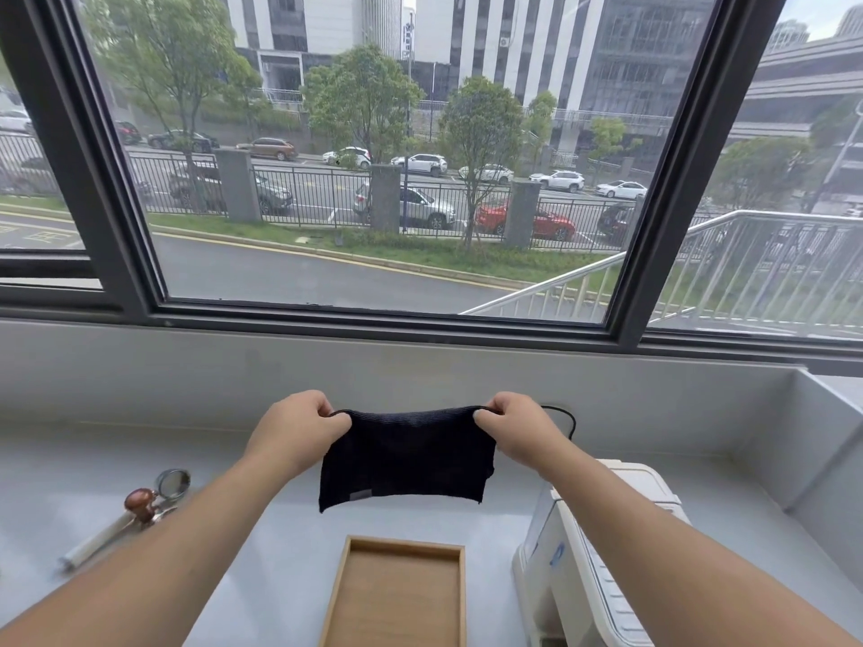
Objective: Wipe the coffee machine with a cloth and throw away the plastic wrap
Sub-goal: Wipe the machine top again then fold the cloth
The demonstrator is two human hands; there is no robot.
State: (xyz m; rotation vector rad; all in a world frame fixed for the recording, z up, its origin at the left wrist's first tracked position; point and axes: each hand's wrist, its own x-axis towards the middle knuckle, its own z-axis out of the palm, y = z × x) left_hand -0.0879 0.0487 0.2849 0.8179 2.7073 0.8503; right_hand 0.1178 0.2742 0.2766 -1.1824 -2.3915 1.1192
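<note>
A dark navy cloth [406, 459] hangs stretched in the air above the counter, held by its two top corners. My left hand [299, 424] pinches the left corner and my right hand [516, 424] pinches the right corner. The white coffee machine [588, 553] stands at the lower right, partly hidden under my right forearm, with a black cable [567, 420] running behind it. I see no plastic wrap in this view.
A shallow wooden tray [355, 595] lies on the grey counter [261, 553] below the cloth. A portafilter [173, 483] with a white handle and a wooden-knobbed tamper [140, 502] lie at the left. A wide window [373, 156] and sill rise behind; a raised ledge [812, 450] borders the right.
</note>
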